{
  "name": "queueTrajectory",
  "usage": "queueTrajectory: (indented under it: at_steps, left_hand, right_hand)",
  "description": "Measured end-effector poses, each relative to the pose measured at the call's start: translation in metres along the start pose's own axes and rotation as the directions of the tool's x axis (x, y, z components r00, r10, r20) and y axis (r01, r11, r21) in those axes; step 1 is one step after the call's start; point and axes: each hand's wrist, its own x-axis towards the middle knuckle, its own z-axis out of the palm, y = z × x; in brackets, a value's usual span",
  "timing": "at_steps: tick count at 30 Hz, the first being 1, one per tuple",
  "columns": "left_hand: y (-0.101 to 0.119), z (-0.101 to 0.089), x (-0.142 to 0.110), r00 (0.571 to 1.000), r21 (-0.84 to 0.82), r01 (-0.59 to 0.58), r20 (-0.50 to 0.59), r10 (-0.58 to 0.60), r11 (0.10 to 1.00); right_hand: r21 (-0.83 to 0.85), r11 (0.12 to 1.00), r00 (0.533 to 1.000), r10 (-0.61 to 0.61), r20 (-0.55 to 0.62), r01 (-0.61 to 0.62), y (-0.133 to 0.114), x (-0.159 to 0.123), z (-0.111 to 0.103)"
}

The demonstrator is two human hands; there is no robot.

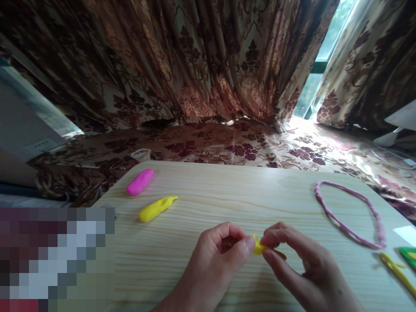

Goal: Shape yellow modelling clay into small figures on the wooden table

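Observation:
A small piece of yellow modelling clay [258,247] is pinched between my two hands above the table. My left hand [218,256] grips its left end with thumb and forefinger. On the other side, my right hand [300,265] has its thumb and fingertips closed on the clay, and a thin bit pokes out below those fingers. A larger yellow clay lump [156,209] with a drawn-out tip lies on the table to the left. Behind it rests a pink clay roll [140,182].
A twisted pink clay loop [378,225] lies on the wooden table [240,186] at right. Near it are a forked yellow strip [397,269] and a green-edged item [407,256], cut off by the frame. A clear container [141,154] stands behind the table. Patterned curtains [208,65] hang beyond.

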Motion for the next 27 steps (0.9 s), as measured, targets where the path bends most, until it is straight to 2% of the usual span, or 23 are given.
queueTrajectory:
  at_steps: [5, 15, 27]
  left_hand:
    - [-0.0006, 0.0000, -0.0007, 0.999, 0.015, -0.046, -0.011, 0.046, 0.999]
    - [-0.0014, -0.0017, 0.0018, 0.999, 0.011, -0.053, -0.008, 0.053, 0.999]
    - [-0.0041, -0.0029, 0.0025, 1.000, -0.008, 0.007, -0.024, -0.007, 1.000]
  right_hand:
    - [-0.003, 1.000, 1.000, -0.001, -0.006, 0.001, 0.0009, -0.0001, 0.0002]
    - [0.005, 1.000, 1.000, -0.030, -0.006, 0.030, 0.0006, 0.0003, -0.0021]
    - [-0.008, 1.000, 1.000, -0.027, -0.013, 0.027, 0.0031, -0.0001, -0.0015]
